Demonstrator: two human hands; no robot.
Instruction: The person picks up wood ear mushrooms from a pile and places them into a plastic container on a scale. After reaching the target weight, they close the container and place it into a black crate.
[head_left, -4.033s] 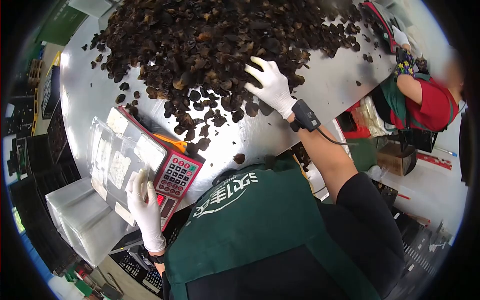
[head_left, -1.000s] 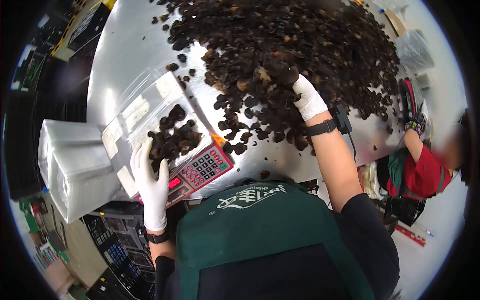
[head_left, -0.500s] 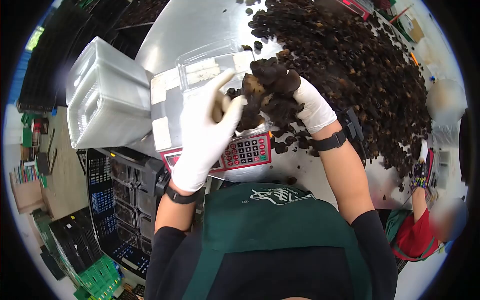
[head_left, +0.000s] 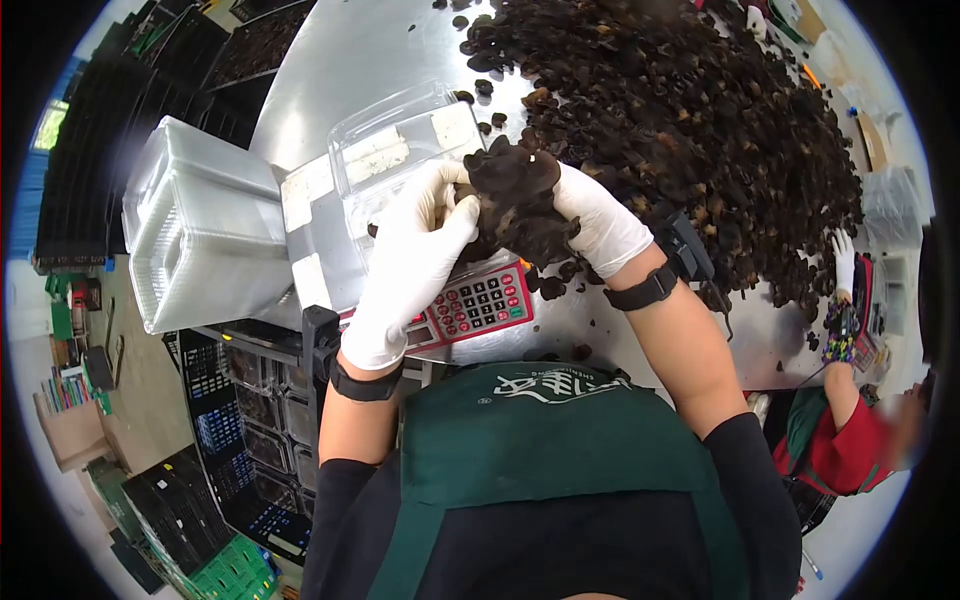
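Note:
A dark cluster of wood ear mushrooms (head_left: pixel 515 200) is held up between my two white-gloved hands, above the scale. My right hand (head_left: pixel 600 222) grips the cluster from its right side. On the other side my left hand (head_left: pixel 425 235) has thumb and fingers closed at the cluster's left edge; its fingertips are partly hidden. Below them is a weighing scale (head_left: pixel 470 312) with a red keypad. On its pan lies a clear plastic box (head_left: pixel 365 165) with its lid raised, partly covered by my left hand.
A large heap of wood ears (head_left: pixel 690 150) covers the right of the metal table (head_left: pixel 335 75). Nested clear boxes (head_left: pixel 215 230) stand at left. Black crates (head_left: pixel 215 420) with filled boxes are below them. A co-worker in a red sleeve (head_left: pixel 840 440) works at far right.
My left hand has closed in on the cluster; its thumb and fingers were spread before. The cluster and both hands are closer together. The co-worker's gloved hand now reaches to the heap's edge.

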